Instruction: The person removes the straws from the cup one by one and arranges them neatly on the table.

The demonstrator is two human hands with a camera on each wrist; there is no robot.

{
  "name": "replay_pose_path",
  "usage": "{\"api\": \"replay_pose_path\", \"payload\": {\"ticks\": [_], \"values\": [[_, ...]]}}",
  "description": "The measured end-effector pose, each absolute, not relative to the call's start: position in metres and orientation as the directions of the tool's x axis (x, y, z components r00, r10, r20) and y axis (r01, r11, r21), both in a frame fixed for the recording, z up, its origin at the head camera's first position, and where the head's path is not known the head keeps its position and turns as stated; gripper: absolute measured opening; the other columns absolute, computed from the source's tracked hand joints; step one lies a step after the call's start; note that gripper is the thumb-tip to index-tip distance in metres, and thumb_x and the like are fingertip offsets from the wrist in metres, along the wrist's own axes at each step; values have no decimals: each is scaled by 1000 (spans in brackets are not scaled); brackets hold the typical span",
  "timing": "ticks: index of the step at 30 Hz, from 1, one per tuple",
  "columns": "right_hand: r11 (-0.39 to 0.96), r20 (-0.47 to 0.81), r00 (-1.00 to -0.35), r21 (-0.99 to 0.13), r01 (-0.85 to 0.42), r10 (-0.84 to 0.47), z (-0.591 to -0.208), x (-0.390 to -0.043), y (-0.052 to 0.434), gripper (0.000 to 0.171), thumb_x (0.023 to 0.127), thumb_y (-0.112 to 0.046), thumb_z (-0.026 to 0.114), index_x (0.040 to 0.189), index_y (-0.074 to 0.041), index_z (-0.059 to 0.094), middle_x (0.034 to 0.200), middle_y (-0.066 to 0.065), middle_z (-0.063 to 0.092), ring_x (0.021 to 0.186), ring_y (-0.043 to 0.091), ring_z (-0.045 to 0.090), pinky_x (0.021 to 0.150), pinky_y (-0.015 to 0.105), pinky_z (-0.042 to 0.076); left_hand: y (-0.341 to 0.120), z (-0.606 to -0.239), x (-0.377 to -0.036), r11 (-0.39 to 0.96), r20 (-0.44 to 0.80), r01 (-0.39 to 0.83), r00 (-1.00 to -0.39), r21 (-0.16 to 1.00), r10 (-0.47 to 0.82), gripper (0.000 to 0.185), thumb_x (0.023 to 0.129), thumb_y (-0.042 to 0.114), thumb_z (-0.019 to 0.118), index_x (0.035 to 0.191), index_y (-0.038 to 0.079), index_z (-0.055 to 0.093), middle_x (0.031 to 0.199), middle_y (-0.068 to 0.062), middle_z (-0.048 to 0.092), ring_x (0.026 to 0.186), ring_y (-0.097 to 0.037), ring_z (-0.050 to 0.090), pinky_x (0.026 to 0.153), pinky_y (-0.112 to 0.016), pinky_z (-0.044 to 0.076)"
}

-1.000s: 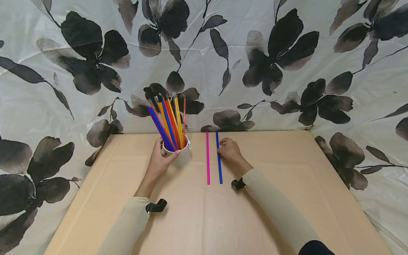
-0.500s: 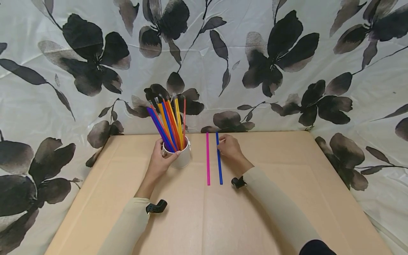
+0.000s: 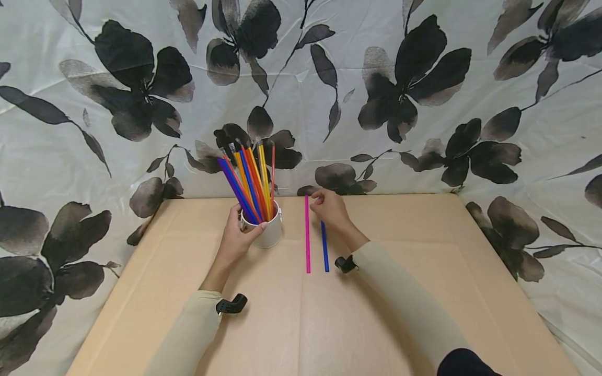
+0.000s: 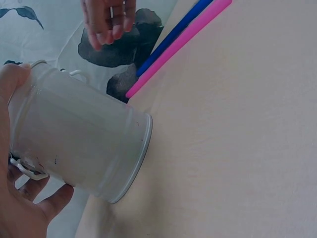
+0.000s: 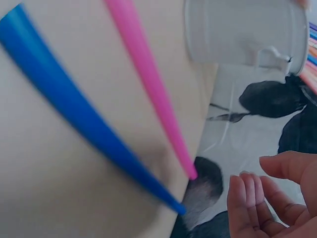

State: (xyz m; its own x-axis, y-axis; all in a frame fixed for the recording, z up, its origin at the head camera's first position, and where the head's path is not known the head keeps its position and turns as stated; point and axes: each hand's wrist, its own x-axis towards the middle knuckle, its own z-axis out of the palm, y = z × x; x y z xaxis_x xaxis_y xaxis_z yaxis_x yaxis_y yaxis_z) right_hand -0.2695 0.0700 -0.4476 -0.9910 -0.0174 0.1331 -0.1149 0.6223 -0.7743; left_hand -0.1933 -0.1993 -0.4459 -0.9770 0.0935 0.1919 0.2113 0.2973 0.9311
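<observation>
The right hand [image 3: 331,209] hovers with loosely curled, empty fingers over the blue straw's [image 3: 324,246] far end; the left hand [image 3: 236,236] grips the white cup [image 3: 270,233].

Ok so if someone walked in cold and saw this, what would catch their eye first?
Probably the white cup crammed with bright straws, standing at the back of the tan table with the left hand wrapped round it. Just right of it, a pink straw and a blue straw lie side by side, the right hand hovering over their far ends. Behind, bold black flowers cover the white backdrop.
</observation>
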Motion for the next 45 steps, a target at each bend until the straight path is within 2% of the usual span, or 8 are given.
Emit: {"api": "replay_pose_path", "payload": {"ticks": [6,10,17,20,33,40,45], "values": [[596,184,-982,-784,-174,-45,-432,-267,51,23,92,-12,72,114,-5,72,94,7,70,85,21,64,75,33,55,-200,-446,-194,297,186,206,-978,932,94,83,92,23,76,155,5,25,154,-20,37,144,-37,36,118,-59,31],[567,227,-971,-791,-230,-77,-423,-265,38,22,91,-11,72,112,-5,72,91,7,71,81,19,64,73,29,55,-201,-448,-195,299,188,209,-977,931,97,82,92,21,76,155,6,25,153,-21,37,143,-37,37,117,-58,33],[537,273,-954,-790,-296,-124,-416,-264,18,21,90,-11,73,111,-6,73,91,7,71,81,18,65,74,27,58,-208,-480,-214,293,201,217,-976,931,85,85,91,27,77,157,19,24,155,-14,37,144,-34,36,118,-58,31],[530,281,-949,-788,-314,-144,-413,-263,12,23,91,-12,74,113,-5,72,93,6,71,83,18,66,76,27,59,-208,-482,-215,295,213,228,-974,928,81,85,91,31,78,156,21,26,153,-11,39,143,-31,38,118,-57,33],[406,313,-916,-825,-393,-250,-405,-259,-16,26,92,-10,75,115,0,69,99,9,71,88,21,69,76,22,59,-208,-483,-215,292,241,250,-968,923,67,83,88,30,81,154,18,30,147,-12,44,136,-28,44,115,-53,38],[392,283,-912,-835,-387,-297,-407,-258,-30,26,92,-11,75,116,-2,68,98,5,71,87,15,68,76,20,58,-209,-483,-215,275,233,246,-969,930,79,83,90,26,79,155,19,28,148,-14,41,137,-32,41,114,-55,37],[371,269,-913,-849,-375,-307,-408,-257,-39,24,92,-10,75,113,-2,69,97,4,70,86,12,67,76,19,57,-205,-467,-207,268,228,246,-969,932,97,83,90,19,78,155,11,28,148,-20,40,136,-37,40,112,-56,37]]}}
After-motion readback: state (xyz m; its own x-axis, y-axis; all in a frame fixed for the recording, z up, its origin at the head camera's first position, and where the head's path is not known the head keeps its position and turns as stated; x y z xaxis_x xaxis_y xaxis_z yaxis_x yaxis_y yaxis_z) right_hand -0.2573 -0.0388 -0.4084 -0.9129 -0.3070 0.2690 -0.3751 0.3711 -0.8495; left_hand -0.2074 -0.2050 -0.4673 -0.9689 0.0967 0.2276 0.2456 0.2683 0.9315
